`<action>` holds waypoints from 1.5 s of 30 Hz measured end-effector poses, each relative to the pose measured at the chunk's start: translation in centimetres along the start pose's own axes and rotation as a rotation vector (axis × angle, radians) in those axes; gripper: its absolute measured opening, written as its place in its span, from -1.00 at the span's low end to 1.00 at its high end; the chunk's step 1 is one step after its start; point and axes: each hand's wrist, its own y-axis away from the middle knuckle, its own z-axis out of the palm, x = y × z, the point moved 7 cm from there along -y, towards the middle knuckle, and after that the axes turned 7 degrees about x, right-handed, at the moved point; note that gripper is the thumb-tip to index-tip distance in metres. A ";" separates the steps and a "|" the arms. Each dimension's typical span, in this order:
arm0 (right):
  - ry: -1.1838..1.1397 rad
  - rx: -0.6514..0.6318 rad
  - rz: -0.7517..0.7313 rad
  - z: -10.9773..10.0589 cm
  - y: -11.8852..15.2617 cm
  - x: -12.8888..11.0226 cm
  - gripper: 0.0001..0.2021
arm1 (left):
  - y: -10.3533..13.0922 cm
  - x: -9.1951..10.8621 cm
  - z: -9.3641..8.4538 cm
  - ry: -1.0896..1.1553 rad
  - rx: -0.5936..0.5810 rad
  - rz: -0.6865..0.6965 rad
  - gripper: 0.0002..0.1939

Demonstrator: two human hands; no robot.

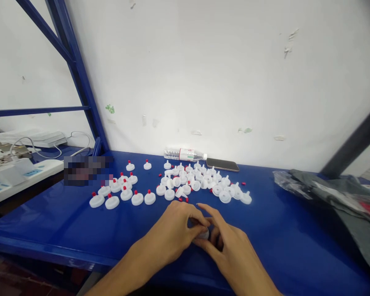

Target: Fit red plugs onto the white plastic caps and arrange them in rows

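Note:
Close to the table's front edge, my two hands meet around one white spout cap [204, 235]. My left hand [183, 224] pinches at its top with thumb and forefinger, which hide the spout and whatever may sit on it. The fingers of my right hand [226, 240] curl round the cap's side. Beyond the hands lies a loose pile of white spout caps [195, 185], some upright and some tipped over, with small red tips [186, 200] scattered among them. To the left, several white caps with red tips on their spouts [137, 198] stand upright.
A clear plastic bottle [185, 154] lies by the wall beside a dark phone [222, 165]. Grey cloth and plastic wrap [320, 187] are heaped at right. A white power strip [33, 174] with plugs and cables sits at left, near the blue metal frame [77, 74].

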 end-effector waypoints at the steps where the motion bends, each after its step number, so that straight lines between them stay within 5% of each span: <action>1: 0.008 0.003 0.001 0.0 0.0 0.0 -0.37 | 0.0 0.0 -0.1 -0.029 0.017 0.003 -0.82; 13: -0.001 0.111 -0.019 -0.6 0.2 0.1 -0.48 | -0.4 -0.9 -1.5 -0.307 0.145 0.029 -0.83; 23: -0.004 0.118 -0.029 -0.8 0.2 -0.4 -0.55 | 0.5 -5.1 -11.2 -0.865 0.263 -0.312 -0.79; 30: 0.026 0.121 -0.047 -1.0 0.2 -0.5 -0.60 | 0.4 -7.6 -14.9 -0.933 0.349 -0.365 -0.73; 35: 0.030 0.119 -0.048 -1.0 0.2 -0.7 -0.61 | 0.1 -8.0 -15.0 -0.988 0.407 -0.248 -0.66; 39: 0.027 0.123 -0.047 -1.0 0.2 -0.7 -0.62 | -0.5 -6.2 -13.0 -0.996 0.468 -0.071 -0.61; 45: 0.013 0.124 -0.063 -1.0 0.2 -0.8 -0.63 | -1.4 -5.5 -9.7 -0.885 0.280 -0.036 -0.70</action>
